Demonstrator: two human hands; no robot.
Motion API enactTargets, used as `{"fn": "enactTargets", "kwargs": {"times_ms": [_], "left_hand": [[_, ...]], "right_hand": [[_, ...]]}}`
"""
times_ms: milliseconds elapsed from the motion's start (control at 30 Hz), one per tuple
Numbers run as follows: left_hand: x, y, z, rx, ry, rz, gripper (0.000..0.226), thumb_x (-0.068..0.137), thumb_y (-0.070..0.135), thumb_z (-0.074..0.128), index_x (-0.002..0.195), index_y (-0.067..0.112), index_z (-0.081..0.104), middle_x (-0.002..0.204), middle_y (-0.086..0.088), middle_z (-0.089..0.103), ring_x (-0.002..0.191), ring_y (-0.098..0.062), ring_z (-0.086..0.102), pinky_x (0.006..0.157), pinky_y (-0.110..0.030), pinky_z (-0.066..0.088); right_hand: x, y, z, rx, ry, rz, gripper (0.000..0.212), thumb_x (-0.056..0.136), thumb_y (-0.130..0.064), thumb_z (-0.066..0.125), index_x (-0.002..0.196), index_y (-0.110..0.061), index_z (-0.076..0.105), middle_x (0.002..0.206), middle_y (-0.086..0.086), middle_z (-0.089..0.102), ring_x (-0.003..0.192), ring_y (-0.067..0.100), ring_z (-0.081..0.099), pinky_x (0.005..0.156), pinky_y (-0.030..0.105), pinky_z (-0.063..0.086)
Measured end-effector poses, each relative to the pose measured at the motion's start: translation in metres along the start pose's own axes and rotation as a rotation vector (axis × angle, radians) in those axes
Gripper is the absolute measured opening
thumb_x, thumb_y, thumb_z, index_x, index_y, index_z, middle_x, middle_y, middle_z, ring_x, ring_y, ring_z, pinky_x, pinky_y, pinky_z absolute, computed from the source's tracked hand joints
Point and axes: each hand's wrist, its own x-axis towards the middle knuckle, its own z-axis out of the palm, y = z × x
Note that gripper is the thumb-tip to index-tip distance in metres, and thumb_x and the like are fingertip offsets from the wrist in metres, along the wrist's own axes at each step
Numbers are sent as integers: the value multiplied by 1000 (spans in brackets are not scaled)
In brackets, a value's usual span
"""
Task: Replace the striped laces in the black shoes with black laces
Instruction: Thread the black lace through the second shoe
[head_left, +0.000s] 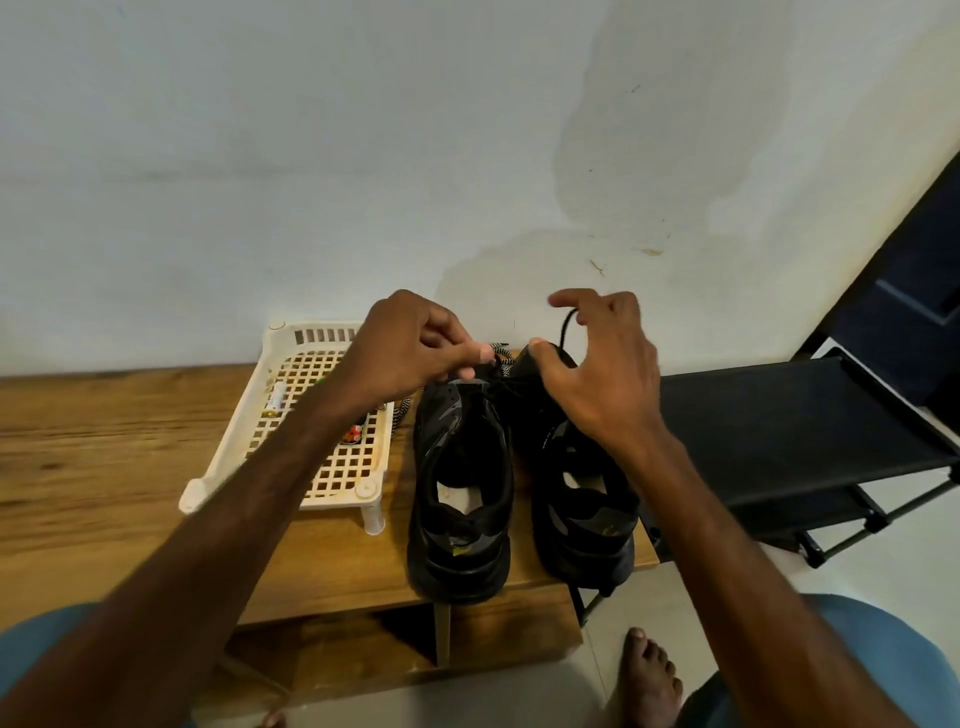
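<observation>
Wooden desk (104, 467), set against a pale stained wall (311, 156). Black fabric rack (779, 431) just beside the desk's right end.

On the desk, left: white lattice tray (343, 473) on short legs, holding a few small items too blurred to identify.

On the desk, right of the tray: pair of black shoes, heels toward the camera, toes toward the wall. Left shoe (462, 493) and right shoe (587, 519) side by side, near but apart.

Left hand (410, 343) over the left shoe's tongue; fingers curled, thumb and forefinger pressed together, tips touching the striped lace (503, 358). Cannot tell whether pinching it or something below.

Right hand (608, 374) over the right shoe's toe end; forefinger and thumb spread apart, remaining fingers curled around the black lace (566, 325).

Striped lace: passes under the left hand, reappears between tray and left shoe.

Black lace: rises in a loop from the shoe tops into the right hand.
</observation>
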Motion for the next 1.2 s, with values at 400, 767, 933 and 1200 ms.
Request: {"fn": "enactTargets", "kwargs": {"times_ms": [400, 767, 933, 1200], "left_hand": [[-1, -2, 8, 24, 13, -12, 27, 93, 44, 69, 84, 22, 81, 67, 12, 75, 56, 3, 66, 58, -5, 43], [-11, -4, 51, 536, -27, -367, 31, 79, 32, 78, 94, 15, 57, 81, 2, 53, 71, -15, 51, 52, -26, 35], [-17, -3, 61, 626, 171, -324, 19, 83, 28, 77, 85, 13, 66, 81, 0, 60, 83, -24, 66, 62, -28, 42], [-16, -9, 52, 457, 208, -351, 19, 86, 20, 72, 101, 8, 73, 97, -8, 72, 91, -27, 68, 71, -30, 46]], "right_hand": [[-4, -12, 24, 345, -234, -79, 16, 95, -28, 73, 109, -27, 81, 99, -12, 79, 91, 2, 72, 88, 33, 61], [3, 2, 47, 116, -200, 122, 14, 86, -24, 82, 100, -27, 83, 94, -12, 78, 82, 3, 70, 83, 27, 60], [6, -3, 57, 164, -165, 172, 11, 81, -37, 85, 73, -37, 78, 63, -26, 64, 64, -13, 62, 61, 13, 45], [7, -22, 70, 128, -284, 149, 8, 90, -26, 75, 89, -28, 82, 89, -11, 78, 84, 6, 70, 75, 24, 50]]}}
